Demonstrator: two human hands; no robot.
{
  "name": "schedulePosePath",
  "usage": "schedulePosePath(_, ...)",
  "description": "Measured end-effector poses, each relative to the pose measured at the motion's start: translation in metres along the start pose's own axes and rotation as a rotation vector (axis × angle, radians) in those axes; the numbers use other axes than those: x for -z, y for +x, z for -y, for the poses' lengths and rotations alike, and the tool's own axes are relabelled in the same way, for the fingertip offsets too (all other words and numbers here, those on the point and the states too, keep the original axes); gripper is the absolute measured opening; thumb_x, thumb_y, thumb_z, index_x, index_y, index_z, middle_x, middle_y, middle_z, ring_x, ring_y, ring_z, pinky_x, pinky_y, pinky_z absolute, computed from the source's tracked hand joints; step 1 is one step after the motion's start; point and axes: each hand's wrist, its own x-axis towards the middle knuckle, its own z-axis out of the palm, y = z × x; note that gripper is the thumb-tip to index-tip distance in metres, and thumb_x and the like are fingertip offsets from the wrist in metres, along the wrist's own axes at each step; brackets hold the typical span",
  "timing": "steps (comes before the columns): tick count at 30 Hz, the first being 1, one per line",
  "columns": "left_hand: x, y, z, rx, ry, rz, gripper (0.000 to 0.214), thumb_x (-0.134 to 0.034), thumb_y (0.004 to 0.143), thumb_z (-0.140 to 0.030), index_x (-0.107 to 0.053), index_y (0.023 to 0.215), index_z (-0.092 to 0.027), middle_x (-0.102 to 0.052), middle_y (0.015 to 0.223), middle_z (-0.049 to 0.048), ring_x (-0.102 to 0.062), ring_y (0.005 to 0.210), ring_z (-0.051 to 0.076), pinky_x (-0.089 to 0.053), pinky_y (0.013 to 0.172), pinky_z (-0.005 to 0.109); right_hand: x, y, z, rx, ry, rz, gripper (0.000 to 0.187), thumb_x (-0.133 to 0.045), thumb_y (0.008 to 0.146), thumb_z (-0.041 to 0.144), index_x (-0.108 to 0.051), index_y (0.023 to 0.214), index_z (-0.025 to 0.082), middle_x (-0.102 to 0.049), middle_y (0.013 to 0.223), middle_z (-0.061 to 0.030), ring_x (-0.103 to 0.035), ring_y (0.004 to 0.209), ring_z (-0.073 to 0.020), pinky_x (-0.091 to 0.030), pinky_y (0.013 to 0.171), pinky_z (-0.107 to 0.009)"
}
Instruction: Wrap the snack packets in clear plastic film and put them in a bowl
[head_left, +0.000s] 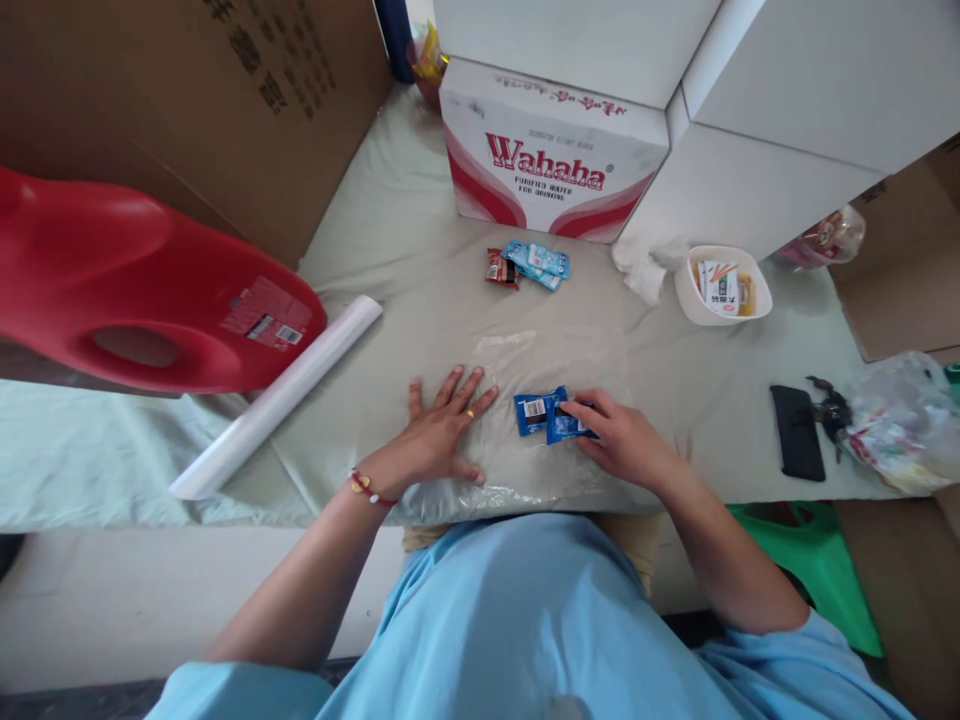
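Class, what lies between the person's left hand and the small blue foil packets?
Head view: only crinkled clear plastic film separates left hand from blue foil packets.

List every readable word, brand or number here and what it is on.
"Wahaha": white and red carton.
"PURIFIED WATER FOR DRINKING": same carton.
Unreadable, too small or blurred: print on the brown box, red jug label, blue packets at the right hand, sachets in the white bowl.
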Motion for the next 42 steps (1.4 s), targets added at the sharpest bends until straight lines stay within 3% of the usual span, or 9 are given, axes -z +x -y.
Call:
schedulePosePath(3, -0.003, 0.000, 0.001, -0.008, 0.002, -0.022, 0.133, -0.091, 0.069, -0.061, -0.010, 0.171, -0.035, 0.006, 0.180, 0.0137, 0.007, 0.166, 0.047, 0.006, 0.116, 0.087, 0.007, 0.017, 0.008, -0.019, 0.017, 0.002, 0.056, -0.063, 0.098, 0.020, -0.055, 0.153, 0.026, -0.060, 0.145, -0.0134, -0.069, 0.114, -0.0245, -0.058, 0.087, -0.034)
schedulePosePath(11, -0.008, 0.001, 0.006, -0.045, -0.014, -0.046, 0.133, -0.088, 0.071, -0.066, -0.006, 0.171, -0.036, 0.008, 0.180, 0.0152, 0.006, 0.165, 0.048, 0.007, 0.116, 0.087, 0.011, 0.063, 0.029, -0.032, -0.168, 0.278, 0.055, -0.055, 0.104, 0.020, -0.049, 0.158, 0.028, -0.062, 0.148, -0.0124, -0.073, 0.101, -0.0237, -0.054, 0.082, -0.032)
schedulePosePath(20, -0.010, 0.002, 0.008, -0.069, -0.021, -0.061, 0.137, -0.088, 0.068, -0.068, -0.005, 0.172, -0.033, 0.008, 0.180, 0.0162, 0.009, 0.164, 0.051, 0.010, 0.115, 0.087, 0.004, 0.052, 0.021, -0.093, -0.101, 0.203, 0.061, -0.061, 0.100, 0.023, -0.047, 0.160, 0.028, -0.061, 0.149, -0.0114, -0.071, 0.114, -0.0254, -0.054, 0.087, -0.032)
schedulePosePath(27, -0.013, -0.006, 0.013, -0.099, -0.019, -0.123, 0.129, -0.085, 0.073, -0.070, -0.012, 0.172, -0.031, 0.001, 0.180, 0.0189, -0.003, 0.166, 0.048, 0.004, 0.120, 0.083, -0.006, 0.054, 0.018, -0.086, -0.061, 0.177, 0.064, -0.064, 0.098, 0.020, -0.049, 0.159, 0.029, -0.059, 0.153, -0.0123, -0.070, 0.118, -0.0267, -0.058, 0.090, -0.034)
schedulePosePath(32, -0.025, -0.016, 0.030, -0.117, -0.044, -0.218, 0.122, -0.081, 0.078, -0.070, -0.017, 0.172, -0.026, 0.000, 0.179, 0.0225, -0.008, 0.167, 0.043, 0.000, 0.128, 0.072, 0.003, 0.031, 0.011, -0.062, 0.023, 0.017, 0.063, -0.069, 0.097, 0.025, -0.050, 0.157, 0.027, -0.049, 0.161, -0.0143, -0.067, 0.125, -0.0286, -0.060, 0.090, -0.038)
schedulePosePath(36, -0.032, -0.026, 0.032, -0.062, -0.105, -0.389, 0.099, -0.070, 0.090, -0.064, -0.027, 0.170, -0.026, -0.009, 0.180, 0.0212, -0.007, 0.166, 0.044, -0.009, 0.127, 0.075, 0.005, -0.012, 0.001, -0.007, 0.174, -0.178, 0.022, -0.057, 0.105, 0.026, -0.069, 0.124, 0.023, -0.072, 0.118, -0.0112, -0.072, 0.100, -0.0218, -0.059, 0.082, -0.034)
schedulePosePath(39, -0.037, -0.040, 0.019, -0.073, -0.168, -0.670, 0.068, -0.058, 0.100, -0.041, -0.038, 0.164, -0.031, -0.034, 0.174, 0.0154, -0.016, 0.166, 0.038, -0.015, 0.130, 0.070, -0.004, -0.051, -0.002, 0.019, 0.247, -0.185, 0.013, -0.058, 0.105, 0.026, -0.070, 0.110, 0.023, -0.073, 0.099, -0.0083, -0.068, 0.088, -0.0208, -0.058, 0.080, -0.036)
schedulePosePath(41, -0.044, -0.052, 0.008, -0.198, -0.231, -0.774, 0.059, -0.052, 0.100, -0.026, -0.046, 0.158, -0.034, -0.054, 0.162, 0.0110, -0.033, 0.162, 0.031, -0.023, 0.131, 0.064, -0.015, -0.074, -0.002, -0.011, 0.261, -0.193, 0.017, -0.065, 0.102, 0.030, -0.069, 0.118, 0.024, -0.074, 0.113, -0.0117, -0.068, 0.099, -0.0249, -0.059, 0.087, -0.044)
schedulePosePath(42, -0.048, -0.057, 0.004, -0.286, -0.259, -0.757, 0.057, -0.052, 0.098, -0.022, -0.050, 0.154, -0.034, -0.060, 0.156, 0.0102, -0.041, 0.158, 0.029, -0.027, 0.131, 0.062, -0.021, -0.084, 0.000, -0.033, 0.265, -0.198, 0.023, -0.068, 0.100, 0.031, -0.068, 0.122, 0.025, -0.072, 0.121, -0.0133, -0.068, 0.106, -0.0274, -0.059, 0.091, -0.048)
